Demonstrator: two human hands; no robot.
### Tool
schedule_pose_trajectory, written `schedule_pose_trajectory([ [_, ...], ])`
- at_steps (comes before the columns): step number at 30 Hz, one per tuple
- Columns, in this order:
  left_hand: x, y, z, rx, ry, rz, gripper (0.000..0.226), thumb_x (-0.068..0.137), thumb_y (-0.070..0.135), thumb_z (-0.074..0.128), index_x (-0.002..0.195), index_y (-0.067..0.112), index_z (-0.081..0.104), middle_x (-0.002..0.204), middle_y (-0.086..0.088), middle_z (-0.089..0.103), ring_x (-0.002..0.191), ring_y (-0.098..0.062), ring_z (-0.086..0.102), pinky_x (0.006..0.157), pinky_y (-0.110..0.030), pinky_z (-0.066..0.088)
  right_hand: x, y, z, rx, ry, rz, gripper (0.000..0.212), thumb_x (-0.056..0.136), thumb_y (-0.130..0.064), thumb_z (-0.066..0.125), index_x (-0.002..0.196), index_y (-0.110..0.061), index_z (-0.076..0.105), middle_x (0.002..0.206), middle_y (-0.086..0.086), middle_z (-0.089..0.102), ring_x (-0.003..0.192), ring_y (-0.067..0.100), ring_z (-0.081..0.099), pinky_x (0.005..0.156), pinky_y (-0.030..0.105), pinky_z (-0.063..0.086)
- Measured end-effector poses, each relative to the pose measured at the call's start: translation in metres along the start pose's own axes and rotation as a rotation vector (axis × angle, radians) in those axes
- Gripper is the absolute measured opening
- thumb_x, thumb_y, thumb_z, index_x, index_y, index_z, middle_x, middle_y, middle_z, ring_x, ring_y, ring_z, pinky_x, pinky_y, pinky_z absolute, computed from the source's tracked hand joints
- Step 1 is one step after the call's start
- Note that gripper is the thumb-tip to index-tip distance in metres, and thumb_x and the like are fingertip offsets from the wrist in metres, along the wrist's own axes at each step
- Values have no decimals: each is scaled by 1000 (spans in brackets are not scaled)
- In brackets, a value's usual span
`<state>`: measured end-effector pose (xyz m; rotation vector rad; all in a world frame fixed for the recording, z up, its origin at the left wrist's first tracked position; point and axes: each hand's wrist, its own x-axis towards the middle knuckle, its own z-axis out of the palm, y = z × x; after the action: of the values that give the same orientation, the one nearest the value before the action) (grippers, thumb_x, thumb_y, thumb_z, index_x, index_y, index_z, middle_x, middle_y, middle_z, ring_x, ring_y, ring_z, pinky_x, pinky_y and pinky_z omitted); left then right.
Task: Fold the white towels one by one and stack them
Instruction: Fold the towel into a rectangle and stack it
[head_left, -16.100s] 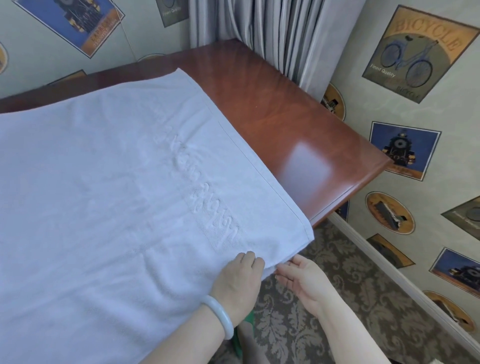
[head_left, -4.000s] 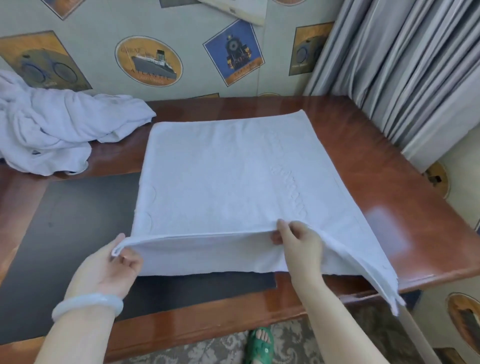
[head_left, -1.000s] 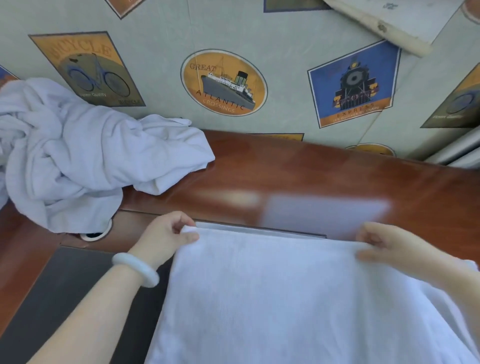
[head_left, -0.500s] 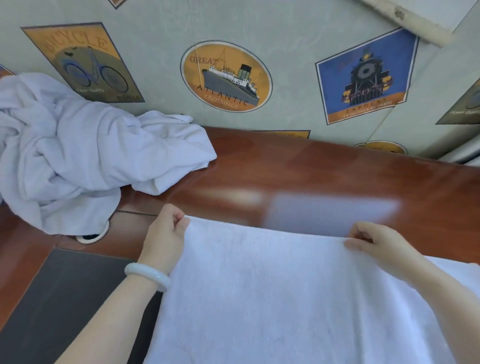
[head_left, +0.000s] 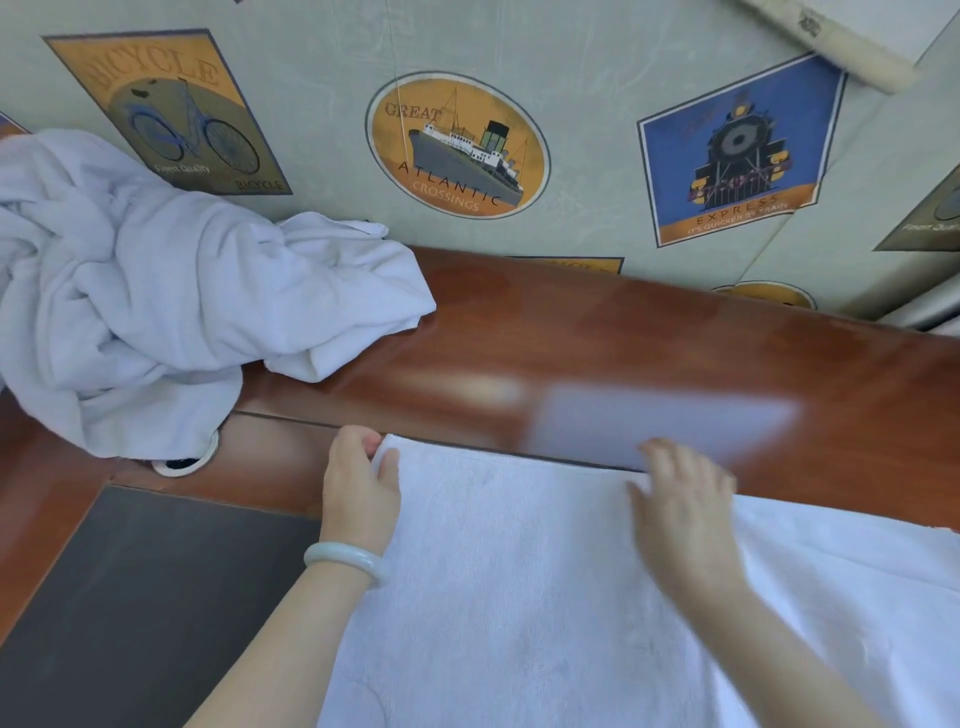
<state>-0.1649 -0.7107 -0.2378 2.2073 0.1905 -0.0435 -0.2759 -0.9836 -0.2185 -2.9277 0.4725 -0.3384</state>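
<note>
Left hand (head_left: 358, 493) pinches towel (head_left: 519, 597), right hand (head_left: 680, 509) rests flat.

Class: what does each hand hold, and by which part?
The left hand pinches the towel at its far left corner; right hand rests flat on it, holding nothing.

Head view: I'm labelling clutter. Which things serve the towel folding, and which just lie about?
Job: flat towel, crumpled towel pile, left hand, right hand, desk.
Idle: dark mat, cable hole, ship poster.
</note>
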Motion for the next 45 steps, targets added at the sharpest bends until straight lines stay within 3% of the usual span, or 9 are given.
schedule_pose_trajectory([
  [3,-4,0,-8,-84,-21,-69,23,92,6,60,106,19,49,105,3,58,85,-5,56,63,-15,38,-23,-65,23,96,-226,-354,53,96,-27,36,146,-12,44,154,11,38,142,32,37,113,50,18],
  [6,-12,-4,-24,-71,-75,-137,28,89,9,65,107,23,48,101,9,59,85,-2,58,61,-16,40,-25,-93,42,-1,-477,-321,59,100,-44,14,157,-33,5,165,-6,-5,152,24,-10,117,55,-15],
  [11,-59,-30,-65,-14,-219,-333,20,86,23,70,92,35,56,92,9,66,78,-4,63,60,-22,42,-7,-144,31,17,-355,-366,48,89,-35,55,135,-19,51,147,5,45,143,35,33,112,68,23],
  [13,-84,-43,-78,-10,-250,-371,17,87,25,69,91,36,58,87,12,69,74,1,63,59,-18,41,-9,-172,39,65,-391,-523,57,96,-40,41,149,-21,35,160,5,28,150,33,19,114,68,16],
  [17,-121,-63,-97,39,-281,-422,10,89,29,66,87,37,59,86,24,68,75,14,56,56,-15,35,-18,-197,69,-59,-521,-513,64,100,-54,11,157,-28,-3,164,-4,-16,149,29,-23,112,68,-12],
  [20,-138,-71,-108,55,-312,-388,8,94,33,59,86,31,58,82,13,69,71,5,55,52,-12,36,-26,-197,74,-97,-459,-498,68,97,-56,4,158,-26,7,166,-1,-4,151,31,-12,113,69,-5],
  [24,-166,-79,-111,111,-282,-356,30,100,39,46,77,20,43,55,2,43,53,-12,34,49,-20,32,-27,-198,76,-79,-398,-490,65,98,-54,18,154,-23,31,163,1,21,151,33,14,114,70,11],
  [28,-195,-90,-117,339,-221,-362,37,102,50,29,75,25,24,57,1,38,54,-17,32,48,-26,26,-26,-194,83,-89,-359,-508,65,98,-57,17,154,-26,28,164,-1,17,152,31,10,116,67,5],
  [45,-203,-101,-120,321,-150,-232,39,102,46,33,73,22,26,55,5,37,55,-21,31,52,-30,27,-26,-192,83,-110,-375,-480,72,92,-63,-1,157,-33,12,165,-9,0,152,22,-6,118,61,-6],
])
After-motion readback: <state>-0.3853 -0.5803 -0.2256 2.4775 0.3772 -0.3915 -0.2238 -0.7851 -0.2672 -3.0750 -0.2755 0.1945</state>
